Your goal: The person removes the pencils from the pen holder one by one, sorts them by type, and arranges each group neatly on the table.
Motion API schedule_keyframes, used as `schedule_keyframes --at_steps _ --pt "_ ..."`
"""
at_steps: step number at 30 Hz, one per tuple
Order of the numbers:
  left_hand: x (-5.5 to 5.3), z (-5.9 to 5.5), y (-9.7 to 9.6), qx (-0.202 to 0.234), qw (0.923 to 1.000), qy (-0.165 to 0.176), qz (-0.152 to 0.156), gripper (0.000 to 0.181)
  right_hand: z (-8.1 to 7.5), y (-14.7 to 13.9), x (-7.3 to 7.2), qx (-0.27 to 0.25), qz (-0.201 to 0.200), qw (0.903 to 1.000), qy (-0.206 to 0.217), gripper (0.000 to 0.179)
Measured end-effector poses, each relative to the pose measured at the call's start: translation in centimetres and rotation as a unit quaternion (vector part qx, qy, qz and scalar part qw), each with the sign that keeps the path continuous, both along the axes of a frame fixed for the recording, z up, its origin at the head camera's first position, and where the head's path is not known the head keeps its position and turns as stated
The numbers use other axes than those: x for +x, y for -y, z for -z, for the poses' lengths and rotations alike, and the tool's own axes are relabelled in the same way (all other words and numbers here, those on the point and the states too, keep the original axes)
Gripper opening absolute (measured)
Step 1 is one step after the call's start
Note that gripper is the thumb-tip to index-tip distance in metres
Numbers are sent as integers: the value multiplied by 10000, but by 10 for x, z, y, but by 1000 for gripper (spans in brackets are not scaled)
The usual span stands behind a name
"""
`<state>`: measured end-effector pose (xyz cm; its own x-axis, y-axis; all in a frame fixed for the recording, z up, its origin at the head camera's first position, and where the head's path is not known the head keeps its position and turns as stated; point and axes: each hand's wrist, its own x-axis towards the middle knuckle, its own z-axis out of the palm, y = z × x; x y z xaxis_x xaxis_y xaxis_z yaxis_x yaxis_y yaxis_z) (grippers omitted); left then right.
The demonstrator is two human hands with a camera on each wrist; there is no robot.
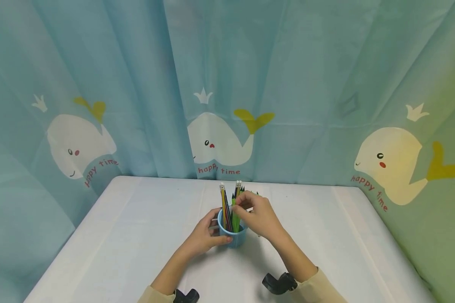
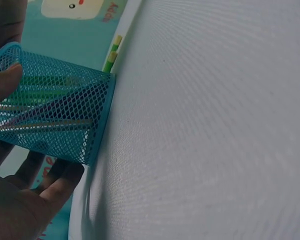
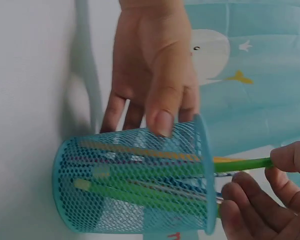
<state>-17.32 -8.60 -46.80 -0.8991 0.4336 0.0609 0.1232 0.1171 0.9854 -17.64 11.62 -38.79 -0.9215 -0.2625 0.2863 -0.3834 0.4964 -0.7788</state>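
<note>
A light blue mesh pencil cup (image 1: 238, 241) stands upright on the white table, with my left hand (image 1: 202, 235) gripping its left side. In the right wrist view the thumb of that hand lies along the mesh. My right hand (image 1: 261, 214) is over the rim, and its thumb and fingers pinch the upper end of a green pencil (image 3: 242, 164) whose lower part is inside the cup. Other green pencils, a yellow pencil (image 1: 223, 204) and dark pencils lean in the cup. Their lower ends show through the mesh (image 2: 55, 107).
Green pencils (image 2: 111, 57) lie on the table (image 1: 136, 244) beyond the cup, partly hidden by my right hand. A blue curtain (image 1: 307, 84) with printed whales hangs behind the table's far edge. Black wrist mounts (image 1: 280, 283) sit near both sleeves.
</note>
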Motion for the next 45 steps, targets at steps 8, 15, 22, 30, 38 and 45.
schedule_keyframes --at_steps 8,15,22,30,38,45 --pt "1 0 0 -5 10000 32 -33 81 -4 -15 -7 -1210 -363 9894 717 12" --pt "1 -2 -1 125 9998 126 -17 81 -14 -25 -12 -2006 -131 9750 947 19" --pt "-1 1 -1 117 9999 113 -2 82 -21 -40 -17 -2821 -3 9511 1258 21" --pt "-1 1 0 43 9999 78 -47 83 -20 -56 -21 -2901 214 9436 1578 28" --pt "-1 -1 -1 84 9999 122 -10 82 -13 -70 -25 -2866 406 9403 1793 26" --pt "-1 -1 -1 81 9999 141 -28 82 -1 -83 -34 -2892 437 9356 1978 29"
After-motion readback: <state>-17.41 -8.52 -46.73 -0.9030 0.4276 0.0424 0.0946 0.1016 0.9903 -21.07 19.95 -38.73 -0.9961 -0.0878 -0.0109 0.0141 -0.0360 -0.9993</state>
